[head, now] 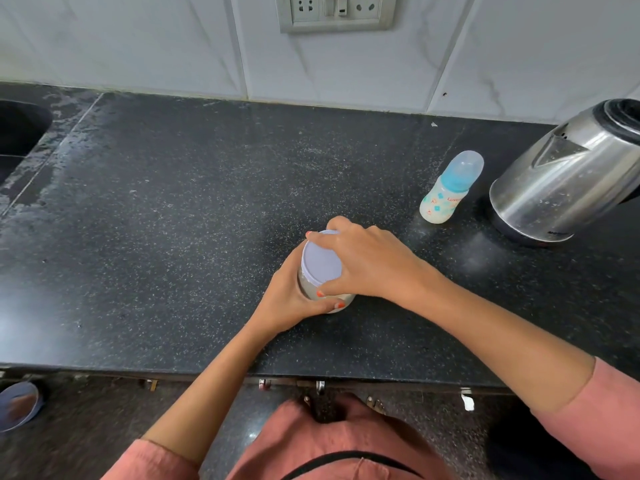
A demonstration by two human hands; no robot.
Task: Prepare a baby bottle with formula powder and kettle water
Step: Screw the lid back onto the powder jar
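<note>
A clear jar of pale formula powder with a lavender lid (pixel 320 259) stands in the middle of the black granite counter (pixel 173 220). My left hand (pixel 294 299) wraps around the jar's body from the near side. My right hand (pixel 367 261) grips the lid's rim from the right, fingers spread over its edge. A baby bottle (pixel 450 188) with a blue collar and a clear cap stands upright to the right, apart from both hands. A steel electric kettle (pixel 568 178) sits on its base at the far right.
A dark sink (pixel 17 129) lies at the far left, with wet streaks beside it. The white tiled wall carries a socket panel (pixel 334 12). Below the counter edge, a round metal bowl (pixel 19 405) shows at the lower left.
</note>
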